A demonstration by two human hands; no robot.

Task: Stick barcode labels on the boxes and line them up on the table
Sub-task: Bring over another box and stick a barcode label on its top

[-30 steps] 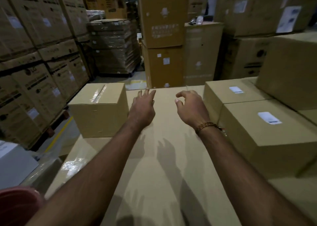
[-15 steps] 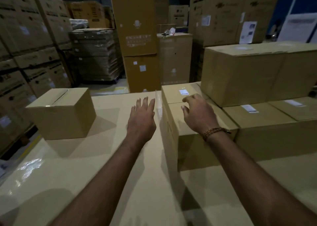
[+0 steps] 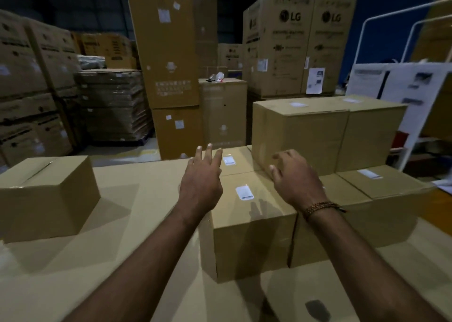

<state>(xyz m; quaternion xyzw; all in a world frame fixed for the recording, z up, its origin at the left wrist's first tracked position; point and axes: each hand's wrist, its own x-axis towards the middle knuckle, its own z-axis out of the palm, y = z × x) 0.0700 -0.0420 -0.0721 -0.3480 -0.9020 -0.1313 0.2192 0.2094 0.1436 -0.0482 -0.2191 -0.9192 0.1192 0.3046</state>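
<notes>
On the cardboard-covered table (image 3: 137, 268) a block of brown boxes stands at the right. The near box (image 3: 252, 228) carries a white barcode label (image 3: 244, 192) on top, and the box behind it (image 3: 234, 161) has one too. A larger box (image 3: 300, 131) sits stacked on the row, with labelled boxes (image 3: 381, 182) further right. My left hand (image 3: 201, 182) hovers with fingers spread over the near box's left edge. My right hand (image 3: 296, 178), fingers loosely bent, is at the lower front corner of the stacked box. A lone unlabelled box (image 3: 46, 197) stands at the left.
Tall stacks of warehouse cartons (image 3: 168, 60) fill the background, with more (image 3: 31, 89) along the left. A white metal frame (image 3: 411, 82) with papers stands at the right. A small dark patch (image 3: 318, 310) lies on the table near me.
The view has swung right and forward, so the labelled boxes now lie under my hands. Both hands have reached further out, the right one up to the stacked box.
</notes>
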